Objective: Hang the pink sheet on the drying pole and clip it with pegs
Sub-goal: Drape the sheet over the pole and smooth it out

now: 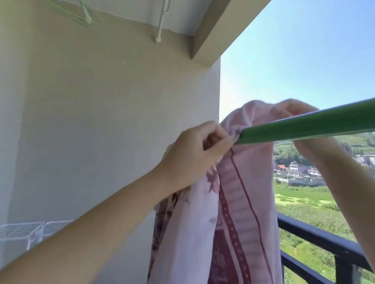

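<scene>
A pink sheet [232,216] with dark red patterns is bunched over the left end of a green drying pole [315,124] and hangs down from it. My left hand [196,154] pinches the sheet's fabric right at the pole's left tip. My right hand [296,111] reaches from behind the pole and grips the top of the bunched sheet; the pole crosses in front of its wrist. No pegs are visible.
A beige wall [101,115] stands close on the left. A black balcony railing [319,236] runs at the lower right, with fields and houses beyond. A white wire rack [21,233] sits low left. White hanger brackets [163,13] hang from the ceiling.
</scene>
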